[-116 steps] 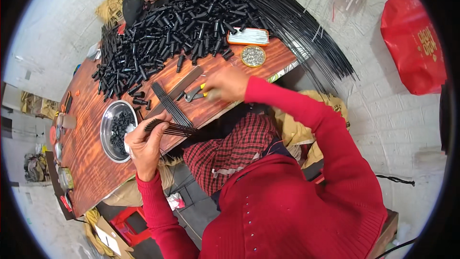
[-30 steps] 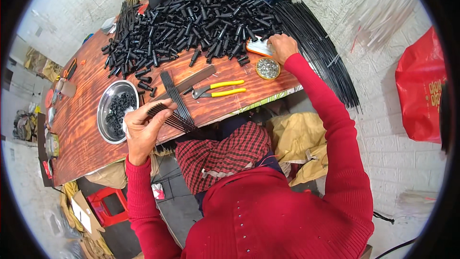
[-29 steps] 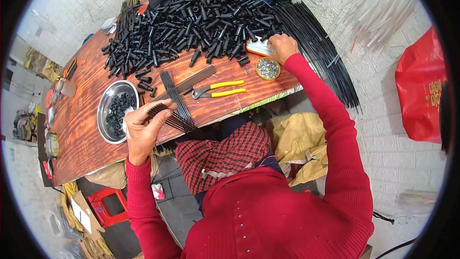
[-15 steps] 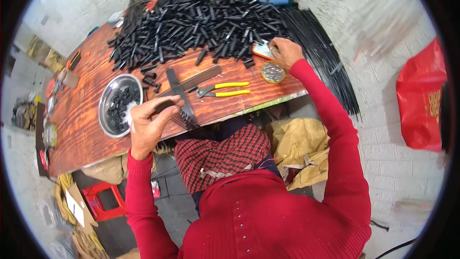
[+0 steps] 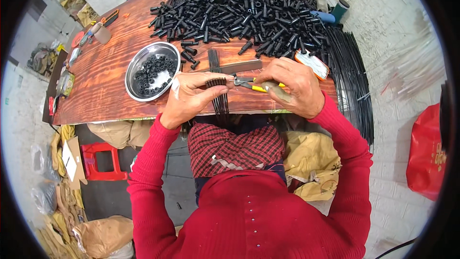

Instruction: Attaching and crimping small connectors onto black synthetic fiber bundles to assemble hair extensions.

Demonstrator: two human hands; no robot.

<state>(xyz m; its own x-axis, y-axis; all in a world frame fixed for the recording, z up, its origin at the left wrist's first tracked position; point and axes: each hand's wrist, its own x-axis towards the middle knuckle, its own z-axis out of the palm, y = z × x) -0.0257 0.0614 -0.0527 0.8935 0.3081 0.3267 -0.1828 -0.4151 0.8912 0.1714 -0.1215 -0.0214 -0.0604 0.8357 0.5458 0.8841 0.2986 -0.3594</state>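
My left hand (image 5: 191, 97) is closed around a dark ridged strip (image 5: 215, 82), held between thumb and fingers above the table's near edge. Close to its right side, my right hand (image 5: 299, 88) pinches something thin and small; its kind is not clear. A pale greenish patch shows at the right thumb. Pliers with yellow handles (image 5: 259, 88) lie beneath the right hand, partly covered by it. Behind the left fingers, a bundle of thin black rods (image 5: 214, 62) lies across a flat dark bar (image 5: 245, 65).
A metal bowl (image 5: 132, 69) of small black rings stands left of my hands. Black tubular pieces (image 5: 239, 12) are heaped at the back. Long black rods (image 5: 352, 76) lie at the right, beside an orange-and-white packet (image 5: 312, 64). A red stool (image 5: 103, 161) stands below the table.
My right hand has moved from the tin of small metal pieces at the right to beside my left hand. The tin no longer shows. The view has shifted, too.
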